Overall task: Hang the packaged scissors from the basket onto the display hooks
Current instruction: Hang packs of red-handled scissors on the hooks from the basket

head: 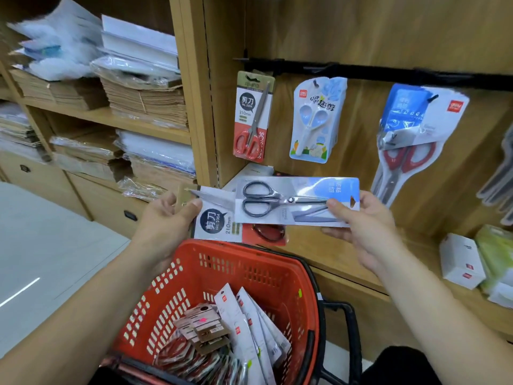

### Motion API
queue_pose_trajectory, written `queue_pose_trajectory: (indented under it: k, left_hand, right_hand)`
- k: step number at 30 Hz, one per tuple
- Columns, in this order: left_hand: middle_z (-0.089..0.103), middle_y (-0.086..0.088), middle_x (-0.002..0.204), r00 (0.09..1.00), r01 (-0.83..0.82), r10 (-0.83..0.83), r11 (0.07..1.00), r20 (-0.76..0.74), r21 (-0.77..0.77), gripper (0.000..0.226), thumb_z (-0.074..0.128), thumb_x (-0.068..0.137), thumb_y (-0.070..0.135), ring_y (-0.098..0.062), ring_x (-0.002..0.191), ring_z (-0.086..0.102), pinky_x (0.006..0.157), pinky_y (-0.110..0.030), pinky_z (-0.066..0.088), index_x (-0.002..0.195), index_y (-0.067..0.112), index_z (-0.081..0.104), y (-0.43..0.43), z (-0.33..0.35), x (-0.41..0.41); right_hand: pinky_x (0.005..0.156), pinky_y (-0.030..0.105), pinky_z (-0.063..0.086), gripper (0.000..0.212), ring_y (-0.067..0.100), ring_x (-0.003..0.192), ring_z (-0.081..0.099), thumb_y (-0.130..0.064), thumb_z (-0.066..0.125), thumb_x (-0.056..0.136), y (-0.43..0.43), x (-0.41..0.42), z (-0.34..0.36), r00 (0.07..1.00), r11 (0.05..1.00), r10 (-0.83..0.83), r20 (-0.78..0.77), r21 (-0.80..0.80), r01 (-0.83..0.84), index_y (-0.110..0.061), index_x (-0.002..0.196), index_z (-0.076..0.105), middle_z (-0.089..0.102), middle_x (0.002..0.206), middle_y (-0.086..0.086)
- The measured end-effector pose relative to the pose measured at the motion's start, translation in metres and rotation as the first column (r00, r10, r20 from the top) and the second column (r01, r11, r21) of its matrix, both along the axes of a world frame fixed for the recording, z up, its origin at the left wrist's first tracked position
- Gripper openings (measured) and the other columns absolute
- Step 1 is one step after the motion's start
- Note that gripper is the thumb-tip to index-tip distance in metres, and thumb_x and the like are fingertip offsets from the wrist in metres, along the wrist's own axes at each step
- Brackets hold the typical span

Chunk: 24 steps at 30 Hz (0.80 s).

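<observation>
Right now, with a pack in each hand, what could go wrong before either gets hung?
The right hand pinches the black-handled pack by one end only, so it could tip and drop into the basket. That pack also overlaps the red-handled pack held in the left hand, so the two may snag when separated.

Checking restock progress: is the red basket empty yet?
No: the red plastic basket holds a pile of packaged scissors.

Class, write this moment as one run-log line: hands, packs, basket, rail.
left hand: grips red-handled scissors pack | right hand: pinches black-handled scissors pack | basket: spare packs inside | display rail: hung packs
</observation>
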<state>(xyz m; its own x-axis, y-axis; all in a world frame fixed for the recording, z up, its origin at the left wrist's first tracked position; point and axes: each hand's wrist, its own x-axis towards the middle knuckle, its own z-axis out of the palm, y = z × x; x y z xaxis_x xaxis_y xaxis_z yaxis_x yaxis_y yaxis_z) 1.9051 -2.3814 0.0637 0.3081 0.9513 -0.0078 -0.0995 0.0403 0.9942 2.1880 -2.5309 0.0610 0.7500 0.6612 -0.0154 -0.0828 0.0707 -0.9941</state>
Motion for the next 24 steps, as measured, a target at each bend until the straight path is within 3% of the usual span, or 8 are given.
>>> queue_pose_trajectory:
  k: [2,4,6,9,11,13,17,24]
  left_hand:
    - [0.081,-0.006,0.085,0.992,-0.039,0.055,0.989,-0.113,0.142,0.016,0.067,0.102,0.015,-0.024,0.076,0.079,0.064,-0.034,0.062,0.116,0.006,0.065,0.007,0.009,-0.008]
    - [0.078,0.003,0.078,0.973,-0.026,0.089,0.959,-0.211,0.281,0.002,0.071,0.100,0.015,-0.014,0.071,0.076,0.066,-0.034,0.058,0.099,0.014,0.071,0.010,0.019,-0.012]
    - [0.072,0.006,0.068,0.968,-0.010,0.096,0.939,-0.233,0.343,0.011,0.073,0.098,0.011,-0.009,0.066,0.068,0.065,-0.030,0.053,0.088,0.016,0.072,0.009,0.034,-0.010]
    - [0.078,-0.001,0.078,0.977,0.048,0.030,0.934,-0.212,0.354,0.013,0.075,0.095,0.007,-0.021,0.077,0.077,0.073,-0.032,0.063,0.091,0.019,0.075,0.002,0.065,0.000]
    - [0.081,-0.007,0.087,0.978,0.085,-0.006,0.923,-0.206,0.375,0.011,0.074,0.096,0.009,-0.028,0.086,0.079,0.082,-0.048,0.065,0.097,0.019,0.077,-0.005,0.083,0.006]
    - [0.080,-0.009,0.089,0.978,0.101,-0.013,0.903,-0.208,0.418,0.008,0.073,0.097,0.011,-0.030,0.087,0.079,0.082,-0.054,0.064,0.101,0.018,0.077,-0.010,0.098,0.012]
    - [0.080,-0.013,0.091,0.977,0.151,-0.068,0.892,-0.204,0.427,0.007,0.072,0.098,0.011,-0.031,0.087,0.079,0.074,-0.041,0.067,0.101,0.014,0.077,-0.020,0.121,0.019]
    - [0.081,-0.005,0.092,0.968,0.226,-0.151,0.877,-0.202,0.425,0.010,0.078,0.094,0.012,-0.028,0.084,0.080,0.076,-0.046,0.067,0.102,0.017,0.077,-0.029,0.139,0.026]
  right_hand:
    - [0.065,0.040,0.067,0.026,0.028,0.094,0.079,-0.007,0.084,0.086,-0.006,0.008,0.017,0.996,1.000,0.013,0.090,-0.006,-0.013,-0.019,0.104,0.070,0.080,0.108,0.008]
    - [0.074,0.047,0.066,0.024,0.031,0.089,0.078,-0.005,0.086,0.083,-0.008,0.011,0.035,0.983,0.999,0.031,0.183,-0.033,-0.025,-0.017,0.099,0.072,0.080,0.102,0.012]
    - [0.083,0.058,0.062,0.019,0.033,0.083,0.074,-0.008,0.089,0.079,-0.007,0.008,0.051,0.965,0.997,0.072,0.253,-0.044,-0.063,-0.014,0.090,0.074,0.078,0.090,0.014]
    - [0.081,0.049,0.056,0.024,0.024,0.083,0.070,-0.027,0.094,0.072,0.000,-0.004,0.074,0.932,0.992,0.118,0.344,0.002,-0.126,-0.012,0.085,0.081,0.079,0.087,0.014]
    - [0.088,0.039,0.059,0.015,0.020,0.095,0.077,-0.024,0.089,0.083,0.004,-0.016,0.087,0.930,0.984,0.134,0.343,0.063,-0.165,-0.015,0.093,0.082,0.082,0.096,0.004]
    - [0.093,0.039,0.061,0.017,0.022,0.104,0.077,-0.026,0.079,0.092,0.008,-0.029,0.095,0.945,0.970,0.178,0.274,0.114,-0.215,-0.015,0.105,0.080,0.082,0.104,0.002]
    - [0.101,0.048,0.056,0.035,0.029,0.108,0.077,-0.034,0.071,0.092,0.015,-0.047,0.101,0.932,0.920,0.347,0.106,0.156,-0.360,-0.011,0.118,0.075,0.080,0.114,0.010]
    - [0.102,0.049,0.057,0.023,0.022,0.107,0.077,-0.027,0.062,0.105,0.026,-0.067,0.110,0.902,0.904,0.390,0.185,0.109,-0.413,-0.014,0.120,0.072,0.081,0.112,0.004]
